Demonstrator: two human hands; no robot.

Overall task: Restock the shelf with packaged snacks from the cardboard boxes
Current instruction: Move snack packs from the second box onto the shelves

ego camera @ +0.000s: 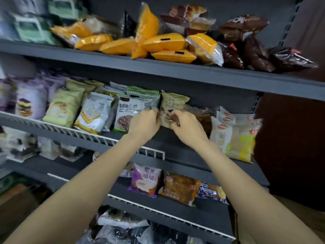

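Both hands, left hand (pixel 145 123) and right hand (pixel 186 126), pinch an upright olive snack packet (pixel 171 104); a brown-printed packet (pixel 125 114) stands just left, a pale bread bag (pixel 232 138) right.

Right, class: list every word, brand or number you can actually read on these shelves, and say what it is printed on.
"紫米": purple snack pack, lower shelf; its second line is unclear.
"KI": red letters on the white and yellow packs, cut off at the edge.
"KI": brown bread pack, lower shelf, partly readable.
Khaki pack held by the left hand and right hand: print too blurred.
All other packs: too blurred.
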